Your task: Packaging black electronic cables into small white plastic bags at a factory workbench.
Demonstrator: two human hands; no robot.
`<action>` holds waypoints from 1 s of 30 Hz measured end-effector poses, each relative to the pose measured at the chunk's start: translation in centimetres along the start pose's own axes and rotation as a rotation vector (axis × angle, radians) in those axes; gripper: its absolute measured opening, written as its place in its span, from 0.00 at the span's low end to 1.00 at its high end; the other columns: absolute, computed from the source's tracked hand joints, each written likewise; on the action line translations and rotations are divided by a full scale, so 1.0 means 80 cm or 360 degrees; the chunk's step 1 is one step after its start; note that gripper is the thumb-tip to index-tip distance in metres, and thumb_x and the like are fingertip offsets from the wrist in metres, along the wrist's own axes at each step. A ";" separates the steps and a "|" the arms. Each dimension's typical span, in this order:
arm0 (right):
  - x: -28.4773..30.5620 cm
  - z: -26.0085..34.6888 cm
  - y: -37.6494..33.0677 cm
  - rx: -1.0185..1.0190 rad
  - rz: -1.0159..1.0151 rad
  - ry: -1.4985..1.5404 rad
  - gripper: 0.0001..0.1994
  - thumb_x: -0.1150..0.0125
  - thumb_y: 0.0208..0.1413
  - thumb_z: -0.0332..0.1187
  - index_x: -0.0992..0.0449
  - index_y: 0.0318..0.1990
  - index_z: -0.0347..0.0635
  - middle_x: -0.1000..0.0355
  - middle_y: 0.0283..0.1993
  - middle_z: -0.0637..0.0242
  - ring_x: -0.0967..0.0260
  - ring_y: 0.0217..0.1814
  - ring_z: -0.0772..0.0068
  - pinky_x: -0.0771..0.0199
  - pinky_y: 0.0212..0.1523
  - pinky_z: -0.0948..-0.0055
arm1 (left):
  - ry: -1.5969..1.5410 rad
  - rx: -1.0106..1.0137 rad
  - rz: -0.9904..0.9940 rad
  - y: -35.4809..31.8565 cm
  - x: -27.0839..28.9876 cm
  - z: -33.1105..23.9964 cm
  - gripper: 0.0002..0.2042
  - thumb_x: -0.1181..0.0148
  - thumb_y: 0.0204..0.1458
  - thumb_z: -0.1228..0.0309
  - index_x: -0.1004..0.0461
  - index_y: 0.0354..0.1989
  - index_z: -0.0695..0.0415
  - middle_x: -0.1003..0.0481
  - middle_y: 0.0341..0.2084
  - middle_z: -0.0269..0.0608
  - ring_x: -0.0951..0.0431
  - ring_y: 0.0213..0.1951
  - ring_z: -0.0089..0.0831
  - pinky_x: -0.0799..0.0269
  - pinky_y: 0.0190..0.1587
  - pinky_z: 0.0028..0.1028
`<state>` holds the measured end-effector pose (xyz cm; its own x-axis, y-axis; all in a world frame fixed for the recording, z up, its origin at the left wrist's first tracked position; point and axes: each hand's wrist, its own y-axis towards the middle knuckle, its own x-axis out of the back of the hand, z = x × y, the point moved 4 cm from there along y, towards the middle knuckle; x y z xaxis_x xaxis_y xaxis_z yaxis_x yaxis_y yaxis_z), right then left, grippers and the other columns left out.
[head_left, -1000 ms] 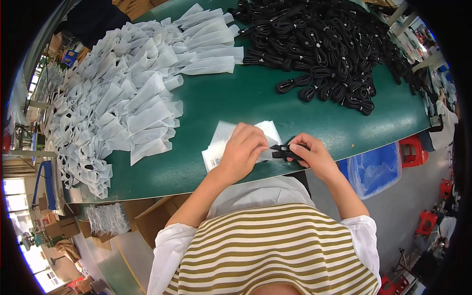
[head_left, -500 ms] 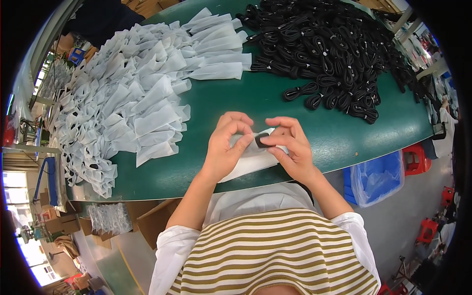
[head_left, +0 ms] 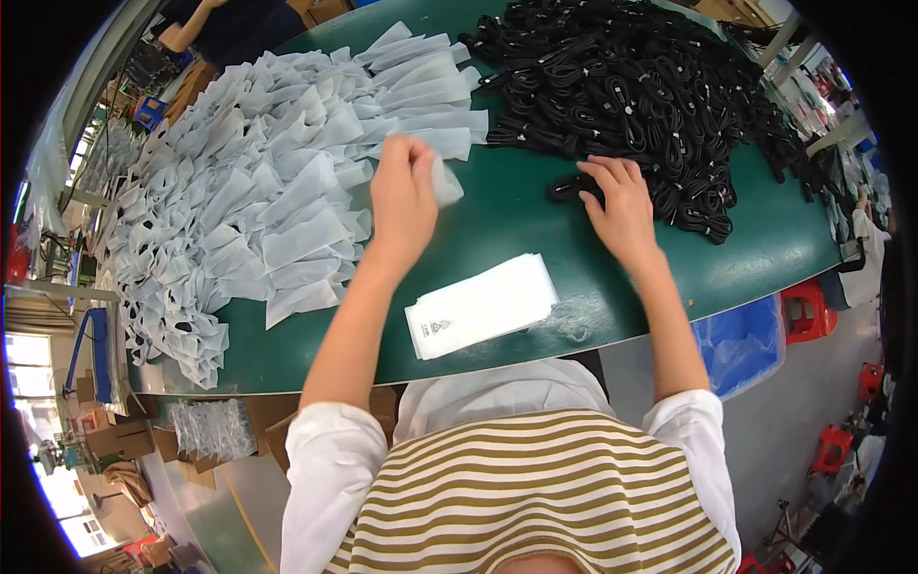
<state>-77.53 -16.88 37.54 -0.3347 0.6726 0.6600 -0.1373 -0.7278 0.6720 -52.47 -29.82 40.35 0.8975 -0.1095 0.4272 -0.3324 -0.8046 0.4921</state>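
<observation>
My left hand [head_left: 405, 196] is raised at the near right edge of the pale bag pile. Its fingers are closed on a small translucent white bag [head_left: 446, 182], which sticks out to the right. What the bag holds, if anything, does not show. My right hand [head_left: 622, 203] is at the left front of the black cables, with thumb and fingers curled round one coiled black cable [head_left: 564, 187]. Between my forearms, near the table edge, lies a stack of flat white bags [head_left: 483, 304], with small dark print at its left end.
A wide heap of translucent white bags [head_left: 277, 191] covers the table's left side. Black coiled cables [head_left: 660, 86] are piled at the back right. Below the green table's [head_left: 765, 230] right edge sit a lined blue bin [head_left: 741, 344] and a red stool [head_left: 810, 311]. Across the table shows a person's arm [head_left: 186, 33].
My hands have parted from over the white stack. The left moved up and left with a bag; the right moved up and right to a cable coil. Someone's arm appears at the top left.
</observation>
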 end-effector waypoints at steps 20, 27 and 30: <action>0.021 0.036 -0.098 -0.1169 0.0570 0.1447 0.16 0.41 0.60 0.26 0.27 0.55 0.36 0.29 0.36 0.62 0.31 0.34 0.72 0.30 0.34 0.75 | 0.0104 -0.0165 0.0438 -0.179 -0.071 -0.062 0.09 0.34 0.46 0.80 0.29 0.33 0.64 0.30 0.33 0.46 0.27 0.40 0.45 0.29 0.40 0.35; 0.055 0.077 -0.106 -0.0121 0.0478 0.0630 0.19 0.33 0.52 0.26 0.22 0.54 0.44 0.31 0.32 0.62 0.32 0.29 0.66 0.31 0.28 0.70 | -0.0101 0.0131 0.0556 -0.187 -0.074 -0.030 0.07 0.38 0.50 0.84 0.28 0.35 0.62 0.29 0.33 0.44 0.26 0.37 0.39 0.28 0.40 0.32; 0.057 0.083 -0.102 0.0027 0.0630 0.0526 0.20 0.32 0.52 0.27 0.22 0.54 0.45 0.32 0.32 0.62 0.33 0.28 0.64 0.31 0.27 0.69 | -0.0325 0.0233 0.0526 -0.183 -0.068 -0.030 0.07 0.39 0.50 0.84 0.27 0.35 0.62 0.29 0.34 0.43 0.27 0.35 0.37 0.29 0.40 0.31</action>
<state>-71.74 -6.98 37.27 -0.6349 0.2660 0.7254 0.0738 -0.9137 0.3996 -53.15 -16.04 32.65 0.7932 -0.4778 0.3776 -0.5810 -0.7795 0.2341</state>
